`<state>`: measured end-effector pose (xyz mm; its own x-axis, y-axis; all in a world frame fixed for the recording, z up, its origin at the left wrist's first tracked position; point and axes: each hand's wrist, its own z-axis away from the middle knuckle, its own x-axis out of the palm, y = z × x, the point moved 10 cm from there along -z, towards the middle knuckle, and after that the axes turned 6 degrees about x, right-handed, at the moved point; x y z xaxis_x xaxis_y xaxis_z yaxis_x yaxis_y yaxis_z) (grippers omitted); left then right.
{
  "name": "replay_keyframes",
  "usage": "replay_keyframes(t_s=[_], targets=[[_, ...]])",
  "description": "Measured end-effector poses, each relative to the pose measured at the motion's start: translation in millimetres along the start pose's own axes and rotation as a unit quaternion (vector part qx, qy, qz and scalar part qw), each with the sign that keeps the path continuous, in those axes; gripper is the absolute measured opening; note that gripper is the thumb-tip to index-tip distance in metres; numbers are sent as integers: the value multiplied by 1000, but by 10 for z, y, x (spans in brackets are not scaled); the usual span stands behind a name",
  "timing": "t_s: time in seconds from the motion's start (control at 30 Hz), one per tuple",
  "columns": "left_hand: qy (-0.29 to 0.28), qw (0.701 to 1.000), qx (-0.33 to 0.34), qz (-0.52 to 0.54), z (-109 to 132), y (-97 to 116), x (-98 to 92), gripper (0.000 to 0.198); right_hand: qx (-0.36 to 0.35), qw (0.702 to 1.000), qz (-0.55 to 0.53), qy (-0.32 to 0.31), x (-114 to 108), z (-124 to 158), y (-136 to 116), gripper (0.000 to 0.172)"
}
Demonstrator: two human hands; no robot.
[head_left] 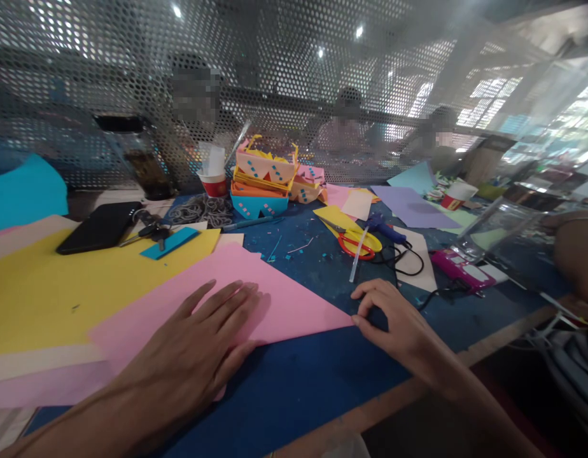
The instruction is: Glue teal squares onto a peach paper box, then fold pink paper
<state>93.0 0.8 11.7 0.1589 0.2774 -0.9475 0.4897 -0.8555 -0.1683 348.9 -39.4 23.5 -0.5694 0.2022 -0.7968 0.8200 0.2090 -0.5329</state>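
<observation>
The left hand (205, 343) lies flat, fingers spread, pressing one pink paper sheet (275, 299) on the blue table (298, 381). The right hand (394, 318) pinches that sheet's right corner with its fingertips. Beyond lie one yellow sheet (60, 286), one pair of red-handled scissors (354, 242) and one black phone (99, 227). Bare table runs along the near edge.

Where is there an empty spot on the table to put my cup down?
Best is the bare blue table along the near edge, between the left hand and right hand, below the pink paper. The middle is crowded: scissors, glue gun with its cable, and stacked paper boxes.
</observation>
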Motion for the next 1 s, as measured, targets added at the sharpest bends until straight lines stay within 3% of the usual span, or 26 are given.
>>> replay_keyframes(t_s=[0.33, 0.53, 1.0], targets=[[-4, 1000, 19, 20, 76, 29, 29, 74, -13, 1000, -2, 9, 24, -4, 44, 16], [0, 998, 52, 21, 10, 88, -92, 82, -24, 1000, 1, 12, 24, -1, 46, 16], [3, 996, 82, 44, 18, 156, -225, 75, -24, 1000, 6, 10, 35, -11, 56, 16]])
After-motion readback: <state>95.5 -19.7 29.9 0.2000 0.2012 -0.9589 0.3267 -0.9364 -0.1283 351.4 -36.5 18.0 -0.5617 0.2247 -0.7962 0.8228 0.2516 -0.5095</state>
